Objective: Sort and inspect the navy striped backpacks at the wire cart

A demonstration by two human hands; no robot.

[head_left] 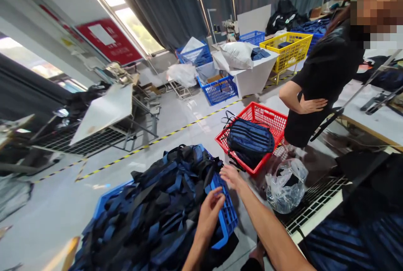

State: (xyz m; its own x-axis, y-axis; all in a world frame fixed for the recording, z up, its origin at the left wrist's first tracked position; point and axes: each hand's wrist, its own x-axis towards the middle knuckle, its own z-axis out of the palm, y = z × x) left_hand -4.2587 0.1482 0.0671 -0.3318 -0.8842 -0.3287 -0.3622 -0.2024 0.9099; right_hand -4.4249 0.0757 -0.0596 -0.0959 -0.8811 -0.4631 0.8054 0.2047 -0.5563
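My left hand [211,207] hovers over the right side of a blue plastic crate [228,216], its fingers loosely bent and apart, with nothing visible in them. Farther forward, my right hand [232,177] reaches to the crate's far right corner, fingers stretched out beside a dark strap end; whether it touches the strap I cannot tell. Heaped above the crate's rim are black and navy fabric pieces with straps [157,204]. Just beyond my right hand stands a red basket [273,115] holding a navy bag with black stripes [250,136].
A person in black [327,69] stands behind the red basket, hand on hip. A clear plastic bag [286,187] hangs by a wire-grid rack [324,197] at right. Blue baskets [220,90], a yellow basket [292,53] and a white table [103,113] stand farther off.
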